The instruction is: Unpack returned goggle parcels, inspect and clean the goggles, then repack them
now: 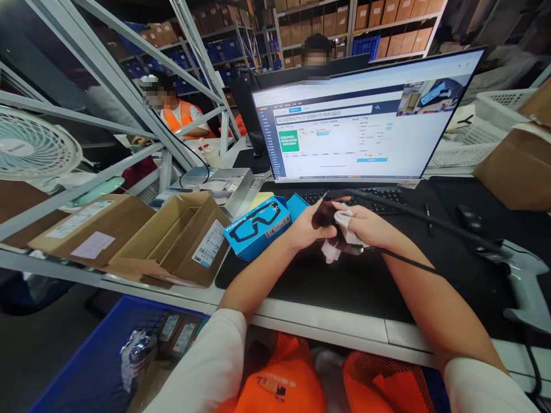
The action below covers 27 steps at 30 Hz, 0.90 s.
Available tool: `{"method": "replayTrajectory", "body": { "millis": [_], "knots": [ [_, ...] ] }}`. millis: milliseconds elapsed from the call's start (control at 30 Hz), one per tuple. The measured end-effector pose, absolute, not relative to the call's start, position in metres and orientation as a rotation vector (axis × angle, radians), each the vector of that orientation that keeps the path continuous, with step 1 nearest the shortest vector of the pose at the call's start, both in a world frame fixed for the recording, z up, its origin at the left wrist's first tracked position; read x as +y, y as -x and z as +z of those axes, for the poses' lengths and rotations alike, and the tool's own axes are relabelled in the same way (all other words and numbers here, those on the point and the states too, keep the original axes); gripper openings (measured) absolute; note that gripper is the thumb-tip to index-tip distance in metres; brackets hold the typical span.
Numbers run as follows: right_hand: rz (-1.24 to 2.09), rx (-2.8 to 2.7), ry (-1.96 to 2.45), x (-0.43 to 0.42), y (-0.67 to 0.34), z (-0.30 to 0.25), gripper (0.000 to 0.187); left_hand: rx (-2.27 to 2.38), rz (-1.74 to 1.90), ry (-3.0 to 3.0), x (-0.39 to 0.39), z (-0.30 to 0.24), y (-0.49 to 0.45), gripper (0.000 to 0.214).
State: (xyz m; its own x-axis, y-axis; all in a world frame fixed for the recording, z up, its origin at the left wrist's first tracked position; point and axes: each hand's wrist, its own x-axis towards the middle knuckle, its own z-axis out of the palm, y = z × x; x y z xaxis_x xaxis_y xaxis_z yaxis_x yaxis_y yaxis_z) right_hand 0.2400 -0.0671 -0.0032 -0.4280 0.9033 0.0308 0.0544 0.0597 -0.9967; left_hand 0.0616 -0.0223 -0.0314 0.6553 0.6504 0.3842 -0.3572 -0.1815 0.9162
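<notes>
Above the black desk mat, my left hand [305,229] is closed on a pair of dark-lensed glasses [322,213], thumb and fingers at one lens. The black temples stretch out to the right over my right forearm. My right hand [367,227] pinches a pale wiping cloth [331,252] against the other lens, which is partly covered by cloth and fingers. Just left of my hands stands a blue box [258,226] printed with a picture of glasses; a blue flap behind it stands up.
Behind my hands are a keyboard [383,199] and a lit monitor [336,137]. A pen [428,218], mouse [469,219] and barcode scanner [527,275] lie right. Cardboard boxes [210,246] line the left, near a fan [34,143]. A blue crate [86,367] sits below. Two people are beyond.
</notes>
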Motion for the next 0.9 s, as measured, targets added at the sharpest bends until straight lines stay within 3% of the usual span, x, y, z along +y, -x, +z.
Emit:
{"method": "replayTrajectory", "body": {
  "millis": [233, 500, 667, 900],
  "knots": [
    [1.674, -1.762, 1.014, -0.064, -0.259, -0.003, 0.057, 0.354, 1.071, -1.741, -0.012, -0.013, -0.039, 0.044],
    [1.418, -1.781, 1.004, -0.056, -0.266, -0.012, 0.040, 0.278, 0.857, -1.715, -0.021, -0.018, -0.060, 0.046],
    [1.604, -1.954, 0.978, -0.062, -0.275, -0.002, 0.037, 0.342, 1.010, -1.896, -0.019, 0.000, -0.041, 0.036],
    [1.392, -1.964, 1.064, -0.075, -0.264, 0.016, 0.049, 0.244, 0.805, -1.691, -0.021, -0.027, -0.061, 0.052]
  ]
}}
